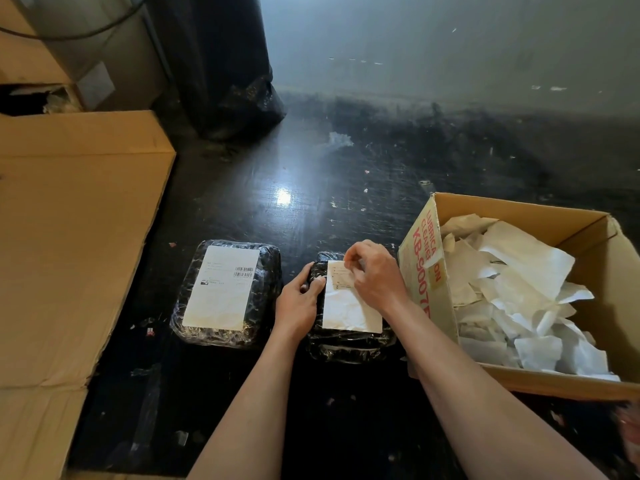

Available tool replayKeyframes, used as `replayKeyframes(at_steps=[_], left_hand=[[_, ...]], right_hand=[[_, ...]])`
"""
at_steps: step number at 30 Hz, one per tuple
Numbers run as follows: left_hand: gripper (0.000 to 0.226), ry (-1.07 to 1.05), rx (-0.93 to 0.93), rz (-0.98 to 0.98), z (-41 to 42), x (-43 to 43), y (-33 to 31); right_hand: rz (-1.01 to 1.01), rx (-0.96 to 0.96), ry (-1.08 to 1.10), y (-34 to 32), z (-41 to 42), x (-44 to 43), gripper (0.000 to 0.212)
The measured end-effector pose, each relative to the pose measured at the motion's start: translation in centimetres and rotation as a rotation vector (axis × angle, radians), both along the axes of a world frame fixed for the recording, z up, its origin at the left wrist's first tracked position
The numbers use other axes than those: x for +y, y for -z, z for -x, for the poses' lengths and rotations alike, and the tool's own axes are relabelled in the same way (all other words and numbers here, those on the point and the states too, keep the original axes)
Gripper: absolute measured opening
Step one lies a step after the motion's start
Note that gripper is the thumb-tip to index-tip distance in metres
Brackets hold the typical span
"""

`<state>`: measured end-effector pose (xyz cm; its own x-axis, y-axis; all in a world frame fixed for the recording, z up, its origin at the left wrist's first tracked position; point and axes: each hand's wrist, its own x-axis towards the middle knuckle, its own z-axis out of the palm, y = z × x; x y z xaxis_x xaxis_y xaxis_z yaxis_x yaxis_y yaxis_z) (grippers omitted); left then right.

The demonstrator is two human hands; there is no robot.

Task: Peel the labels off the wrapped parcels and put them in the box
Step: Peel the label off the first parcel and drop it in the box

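Two black plastic-wrapped parcels lie on the dark floor. The left parcel (227, 294) carries a full white label (223, 287) with barcodes. On the right parcel (349, 344) a white label (349, 308) is stuck, and its far edge is curled back. My left hand (299, 299) grips that parcel's left side. My right hand (375, 271) pinches the label's far right corner. To the right stands an open cardboard box (420, 271) with red print, holding several crumpled white labels (519, 296).
A large flat cardboard box (69, 237) fills the left side. A black plastic bag (239, 81) stands at the back by the wall. Small scraps of paper and tape dot the floor (346, 188).
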<state>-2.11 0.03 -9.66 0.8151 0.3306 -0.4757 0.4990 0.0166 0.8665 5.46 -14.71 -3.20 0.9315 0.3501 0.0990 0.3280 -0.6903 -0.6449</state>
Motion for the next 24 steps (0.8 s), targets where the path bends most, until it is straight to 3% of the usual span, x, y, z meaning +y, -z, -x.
replayKeyframes(at_steps=[5,9,17,22,24], left_hand=[[0.055,-0.029,-0.019,-0.037,0.0,-0.1,-0.1],[0.049,-0.042,-0.053,-0.119,0.6,-0.7,-1.8],[0.058,0.150,-0.031,-0.127,-0.1,0.2,-2.6],[0.055,0.094,0.013,-0.031,0.3,0.6,-2.6],[0.057,0.089,0.030,-0.036,0.3,0.7,-2.1]], right_hand=[[0.005,-0.039,0.030,0.2,0.4,0.0,0.021],[-0.016,0.043,0.066,0.6,0.2,-0.1,0.014],[0.021,0.093,0.066,-0.1,-0.4,-0.4,0.019],[-0.106,0.177,0.138,-0.4,-0.3,-0.4,0.044],[-0.087,0.199,0.155,-0.2,-0.6,-0.4,0.027]])
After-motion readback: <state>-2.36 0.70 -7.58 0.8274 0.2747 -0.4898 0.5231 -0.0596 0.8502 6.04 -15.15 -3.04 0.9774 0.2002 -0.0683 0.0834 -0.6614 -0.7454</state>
